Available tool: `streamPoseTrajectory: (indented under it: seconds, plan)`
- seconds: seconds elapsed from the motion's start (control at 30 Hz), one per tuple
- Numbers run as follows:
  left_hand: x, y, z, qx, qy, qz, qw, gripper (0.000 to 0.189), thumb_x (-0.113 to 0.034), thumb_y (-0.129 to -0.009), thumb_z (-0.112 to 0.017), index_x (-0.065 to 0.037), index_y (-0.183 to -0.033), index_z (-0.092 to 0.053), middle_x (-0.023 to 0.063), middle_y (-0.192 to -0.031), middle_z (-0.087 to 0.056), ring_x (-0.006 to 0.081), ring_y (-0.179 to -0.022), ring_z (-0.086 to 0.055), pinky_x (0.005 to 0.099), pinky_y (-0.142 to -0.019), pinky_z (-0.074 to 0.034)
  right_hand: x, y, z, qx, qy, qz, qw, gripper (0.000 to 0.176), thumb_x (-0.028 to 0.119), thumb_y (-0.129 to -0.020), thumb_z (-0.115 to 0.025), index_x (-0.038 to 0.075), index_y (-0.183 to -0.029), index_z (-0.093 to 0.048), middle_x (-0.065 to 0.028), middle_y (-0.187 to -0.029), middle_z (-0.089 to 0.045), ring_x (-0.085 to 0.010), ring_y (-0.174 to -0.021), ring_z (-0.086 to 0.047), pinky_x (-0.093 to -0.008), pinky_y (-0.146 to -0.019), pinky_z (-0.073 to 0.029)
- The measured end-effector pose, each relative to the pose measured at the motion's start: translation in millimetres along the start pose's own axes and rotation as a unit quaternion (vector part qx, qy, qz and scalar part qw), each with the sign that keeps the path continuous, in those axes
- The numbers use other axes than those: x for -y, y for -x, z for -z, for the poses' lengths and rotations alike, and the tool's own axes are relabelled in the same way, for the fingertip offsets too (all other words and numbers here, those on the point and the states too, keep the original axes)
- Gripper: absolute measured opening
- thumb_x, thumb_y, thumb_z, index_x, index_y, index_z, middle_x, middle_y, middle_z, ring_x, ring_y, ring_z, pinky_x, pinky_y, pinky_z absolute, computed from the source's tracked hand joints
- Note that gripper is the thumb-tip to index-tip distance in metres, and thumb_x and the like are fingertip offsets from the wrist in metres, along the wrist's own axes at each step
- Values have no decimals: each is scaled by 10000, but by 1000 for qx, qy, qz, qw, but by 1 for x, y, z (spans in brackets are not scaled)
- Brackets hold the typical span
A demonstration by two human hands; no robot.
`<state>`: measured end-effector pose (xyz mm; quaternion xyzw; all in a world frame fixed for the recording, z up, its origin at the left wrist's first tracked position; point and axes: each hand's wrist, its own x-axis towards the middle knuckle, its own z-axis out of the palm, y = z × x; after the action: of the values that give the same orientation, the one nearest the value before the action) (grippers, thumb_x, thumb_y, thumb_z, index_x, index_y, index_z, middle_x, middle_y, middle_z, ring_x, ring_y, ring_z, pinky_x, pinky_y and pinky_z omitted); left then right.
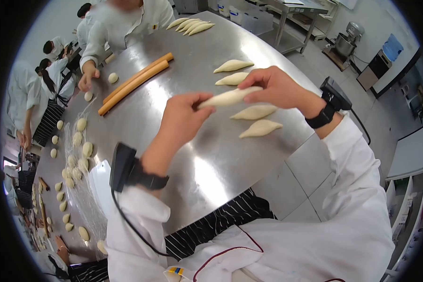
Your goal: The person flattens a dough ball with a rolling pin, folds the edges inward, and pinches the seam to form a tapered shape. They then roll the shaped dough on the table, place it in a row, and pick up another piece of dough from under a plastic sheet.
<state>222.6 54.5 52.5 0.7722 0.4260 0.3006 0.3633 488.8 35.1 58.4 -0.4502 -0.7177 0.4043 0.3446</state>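
Between my two hands a pale, spindle-shaped piece of dough (pixel 230 97) is held above the steel table (pixel 192 155). My left hand (pixel 185 113) pinches its left end with thumb and fingers. The right end is gripped by my right hand (pixel 272 89), thumb below and fingers on top. Behind the held piece lie two shaped doughs, the farther one (pixel 233 66) and a nearer one (pixel 231 79) partly by my right fingers. In front of it are two more, one shaped dough (pixel 254 112) and another shaped dough (pixel 261 129).
Two wooden rolling pins (pixel 134 87) lie left of centre. Dough balls (pixel 83 164) sit on plastic wrap beside a white scraper (pixel 100 181). A co-worker's hand (pixel 88 77) is near a dough ball (pixel 88 96). More shaped doughs (pixel 190 26) lie at the far edge.
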Motion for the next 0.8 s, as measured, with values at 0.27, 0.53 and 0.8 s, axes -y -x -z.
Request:
streamPoseTrajectory:
  seconds: [0.27,0.53,0.8]
  plan:
    - [21,-156,-4,-13,-137,-68,988,236,-121,-841,-748,-9,-1046,-712,58,-776,-697,102,-654,-590,255,-624,-485,-66,-93,78,-71,66,-13,995,326,134,-799,-774,13,-1095,-706,-76,-981,-708,-139,-897,-635,-270,-823,-497]
    - [65,-187,-14,52,-195,-61,978,255,-188,-851,-743,-48,-1061,-708,99,-874,-673,185,-750,-616,305,-708,-495,-114,-127,90,-34,95,-56,993,290,175,-808,-775,32,-1053,-717,-48,-931,-694,-134,-869,-611,-274,-806,-483]
    - [100,-177,4,37,-225,-143,963,391,-219,-822,-775,-46,-1149,-649,82,-945,-590,209,-819,-581,322,-749,-487,-114,-117,95,-26,167,-23,985,387,201,-782,-802,68,-1126,-687,-56,-1006,-679,-158,-926,-601,-287,-829,-492]
